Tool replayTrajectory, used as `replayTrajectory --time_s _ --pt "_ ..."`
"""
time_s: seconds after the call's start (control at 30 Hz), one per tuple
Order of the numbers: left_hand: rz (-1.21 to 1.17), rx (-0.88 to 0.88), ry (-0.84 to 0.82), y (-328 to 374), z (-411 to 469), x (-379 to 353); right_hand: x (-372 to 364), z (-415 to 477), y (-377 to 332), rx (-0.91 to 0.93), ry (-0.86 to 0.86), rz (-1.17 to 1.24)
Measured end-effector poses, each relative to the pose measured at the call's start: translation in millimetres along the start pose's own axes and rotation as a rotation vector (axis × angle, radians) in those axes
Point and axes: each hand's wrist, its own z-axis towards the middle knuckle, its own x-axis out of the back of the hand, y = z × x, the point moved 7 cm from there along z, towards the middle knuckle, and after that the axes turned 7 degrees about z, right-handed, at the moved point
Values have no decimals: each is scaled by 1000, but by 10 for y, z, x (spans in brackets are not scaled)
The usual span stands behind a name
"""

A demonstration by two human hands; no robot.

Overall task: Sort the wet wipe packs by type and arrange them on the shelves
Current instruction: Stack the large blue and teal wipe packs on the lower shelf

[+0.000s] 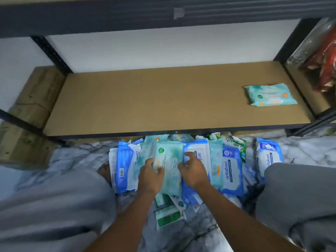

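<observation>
Wet wipe packs point(231, 166) lie heaped on the floor point(181, 233) below the shelf point(145, 99). Left hand point(151, 175) grips a teal pack point(170, 160) atop the heap; right hand point(193, 172) sits at its edge (whether it grips, I cannot tell). This looks like the picking step; next, it probably needs lifting beside the matching pack point(271, 95) on the shelf.

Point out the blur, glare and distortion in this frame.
Head view: wide-angle lens bows the shelf edge; the trousers and the green packs at the bottom are motion-blurred; the blue pack print reads sharply; glare streaks the plastic bag at right.
</observation>
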Motion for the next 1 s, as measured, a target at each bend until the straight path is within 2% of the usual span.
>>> replayTrajectory --time_s 0.07,0.17,0.33,0.53,0.73,0.9,1.0 --pt "-45 32 -75 -72 -21 -71 -45 34 14 -35 19 -5" --pt "-118 47 -100 -144 -10 -110 -112 86 64 -65 28 6" --pt "-249 91 -170 -205 15 -87 -172 80 104 -54 -38 8" --pt "-345 13 -234 -8 -107 83 -11 -17 64 -35 -53 95" --pt "-387 -150 -282 507 -267 365 305 -87 -75 4 -18 251" --pt "-341 -237 -368 783 -346 474 801 -96 -420 187 84 38" --pt "-335 -266 -459 943 -388 471 1000 -87 -545 238 -61 58"
